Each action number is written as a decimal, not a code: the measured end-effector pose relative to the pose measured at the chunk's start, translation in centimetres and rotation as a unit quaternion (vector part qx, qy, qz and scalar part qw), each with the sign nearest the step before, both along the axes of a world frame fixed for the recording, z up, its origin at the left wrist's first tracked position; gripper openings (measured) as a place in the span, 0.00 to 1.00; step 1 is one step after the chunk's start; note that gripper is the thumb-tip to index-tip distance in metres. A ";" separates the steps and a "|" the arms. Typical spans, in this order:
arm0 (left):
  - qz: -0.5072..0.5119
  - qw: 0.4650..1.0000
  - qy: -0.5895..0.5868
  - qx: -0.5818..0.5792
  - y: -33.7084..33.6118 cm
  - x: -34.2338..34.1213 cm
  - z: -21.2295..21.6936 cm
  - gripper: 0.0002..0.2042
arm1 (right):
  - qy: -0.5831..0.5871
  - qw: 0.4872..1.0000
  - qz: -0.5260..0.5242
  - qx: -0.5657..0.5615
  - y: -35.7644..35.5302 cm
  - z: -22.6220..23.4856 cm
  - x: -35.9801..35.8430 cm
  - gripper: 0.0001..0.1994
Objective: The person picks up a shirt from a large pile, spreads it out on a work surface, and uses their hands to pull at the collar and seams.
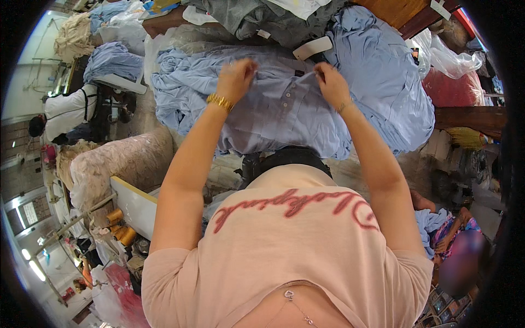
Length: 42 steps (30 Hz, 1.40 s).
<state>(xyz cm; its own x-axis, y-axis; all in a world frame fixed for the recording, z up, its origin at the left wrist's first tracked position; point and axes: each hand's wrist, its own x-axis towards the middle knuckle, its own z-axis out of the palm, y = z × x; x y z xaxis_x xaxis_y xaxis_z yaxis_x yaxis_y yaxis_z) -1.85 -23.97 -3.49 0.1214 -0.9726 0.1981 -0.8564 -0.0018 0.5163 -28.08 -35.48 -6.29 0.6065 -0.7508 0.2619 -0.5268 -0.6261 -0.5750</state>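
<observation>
1. My left hand [236,78] is closed, fingers pinched together on the cloth near the collar of the light blue shirt [284,112]; a gold bracelet [220,101] sits at that wrist.
2. My right hand [331,83] is likewise closed on the same shirt, gripping the fabric at the other side of the collar, just below a white collar piece [313,47].
3. The shirt lies front up, its button placket running down between my two hands, on top of a heap of blue shirts [383,82] that covers the work surface in front of me.
4. I judge the step to be squaring up the collar area. To do it well, I would keep both pinches level, pull evenly outward so the placket stays straight, and avoid dragging the shirts underneath along with it.
5. A grey garment pile [262,19] lies beyond the shirt, clear plastic bags [454,60] to the right.
6. Another person in a white top [68,112] works well off to my left, and someone sits low at my right [456,240].
</observation>
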 end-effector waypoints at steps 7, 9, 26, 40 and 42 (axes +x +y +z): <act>-0.103 0.964 0.223 0.098 -2.8 -3.0 3.4 0.07 | -0.073 0.992 -0.098 -0.001 1.6 -1.4 -0.9 0.10; -0.151 0.912 0.154 0.349 -1.7 -2.9 3.0 0.09 | -0.057 0.984 -0.085 0.144 3.8 -1.8 -1.9 0.09; -0.087 0.958 0.260 0.083 -6.3 -6.8 -0.5 0.07 | -0.259 0.830 -0.155 0.469 5.7 -2.7 -1.9 0.11; -0.324 0.942 -0.082 -0.036 -0.9 -7.9 1.6 0.03 | -0.069 0.922 0.167 0.343 -0.6 -0.3 3.6 0.18; -0.357 0.921 -0.141 -0.065 -0.9 -7.8 0.4 0.02 | -0.016 0.914 0.192 0.356 -1.4 0.0 4.8 0.18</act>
<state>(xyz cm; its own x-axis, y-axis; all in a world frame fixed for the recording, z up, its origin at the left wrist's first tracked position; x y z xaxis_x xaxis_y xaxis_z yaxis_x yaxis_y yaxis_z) -9.65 -24.84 -3.12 -0.6149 -0.7499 0.2441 -0.7149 0.6607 0.2290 -23.23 -36.85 -6.29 0.8614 -0.4713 -0.1892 -0.3233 -0.2217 -0.9200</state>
